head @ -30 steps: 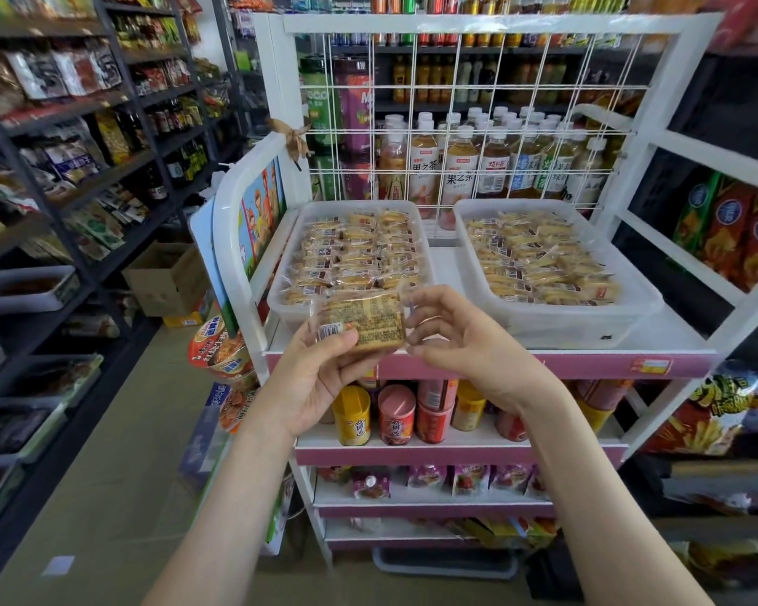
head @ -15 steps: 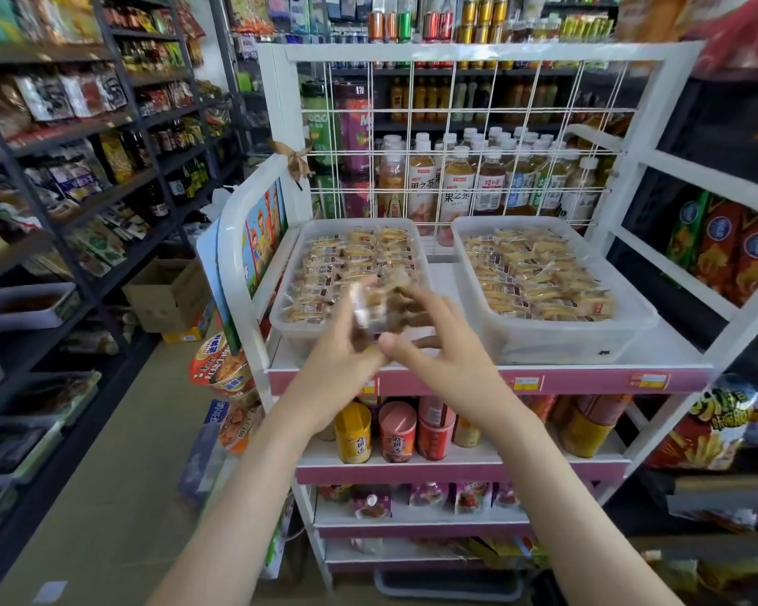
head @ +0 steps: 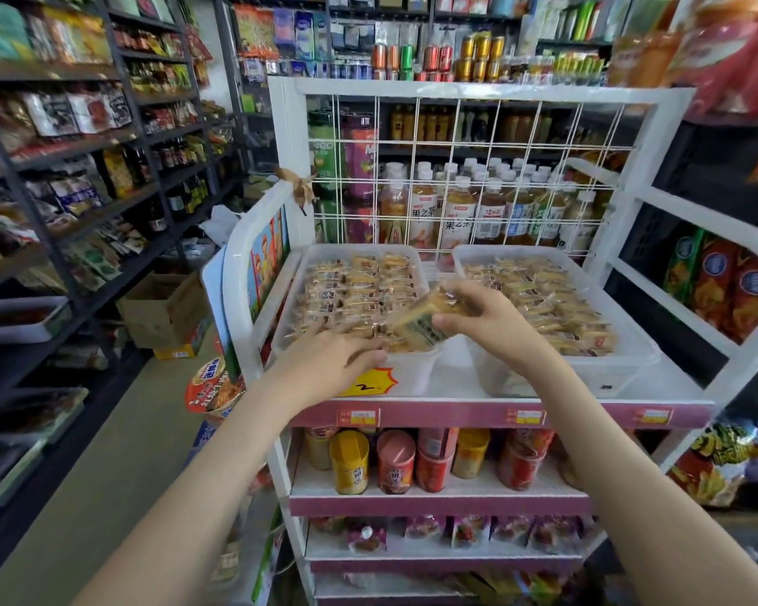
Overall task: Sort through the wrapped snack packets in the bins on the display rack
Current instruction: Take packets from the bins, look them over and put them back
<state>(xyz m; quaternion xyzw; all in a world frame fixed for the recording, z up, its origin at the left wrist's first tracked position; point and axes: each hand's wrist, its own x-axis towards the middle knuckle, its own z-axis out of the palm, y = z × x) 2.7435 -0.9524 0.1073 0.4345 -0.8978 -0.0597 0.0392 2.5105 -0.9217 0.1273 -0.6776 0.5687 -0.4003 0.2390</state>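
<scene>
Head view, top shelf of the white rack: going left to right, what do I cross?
left bin → left hand → snack packet → right hand → right bin

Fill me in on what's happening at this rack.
A person is going through wrapped snack packets in two white bins on the rack's top shelf. The right hand holds one packet above the gap between the bins. The left hand rests at the front edge of the left bin, fingers on the packets there. The right bin is also full and untouched.
</scene>
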